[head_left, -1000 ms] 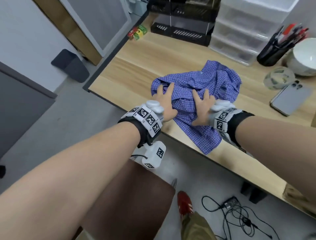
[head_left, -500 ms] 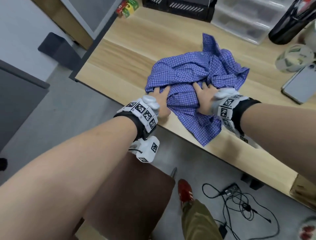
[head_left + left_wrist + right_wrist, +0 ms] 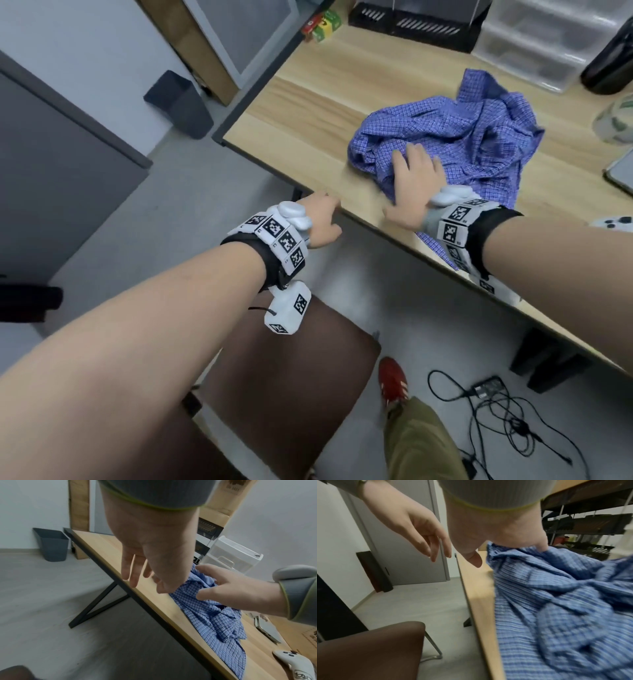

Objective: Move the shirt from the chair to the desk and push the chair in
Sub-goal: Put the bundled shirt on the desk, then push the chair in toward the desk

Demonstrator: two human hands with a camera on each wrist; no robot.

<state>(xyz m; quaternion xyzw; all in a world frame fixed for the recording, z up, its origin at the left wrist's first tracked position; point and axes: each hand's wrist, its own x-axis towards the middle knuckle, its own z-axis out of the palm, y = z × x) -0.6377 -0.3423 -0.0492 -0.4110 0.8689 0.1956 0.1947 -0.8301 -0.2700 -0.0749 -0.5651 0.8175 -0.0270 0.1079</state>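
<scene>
The blue checked shirt (image 3: 452,140) lies crumpled on the wooden desk (image 3: 308,113), one corner hanging over the front edge. My right hand (image 3: 414,181) rests flat on its near side, fingers spread; the left wrist view shows the same hand (image 3: 223,588) on the shirt (image 3: 214,616). My left hand (image 3: 323,219) hovers at the desk's front edge, fingers relaxed and empty, clear of the cloth. The brown chair (image 3: 284,394) stands pulled out below my arms, and its seat (image 3: 368,650) is bare.
A phone (image 3: 621,171), clear drawers (image 3: 534,51), a dark cup (image 3: 609,65) and a white controller (image 3: 291,662) sit on the desk. A grey bin (image 3: 178,102) stands by the wall. Cables (image 3: 496,404) and my red shoe (image 3: 394,380) are on the floor under the desk.
My left hand has come off the shirt and drawn back to the desk's front edge. The right hand stays on the cloth, fingers now spread. The shirt lies farther in on the desk.
</scene>
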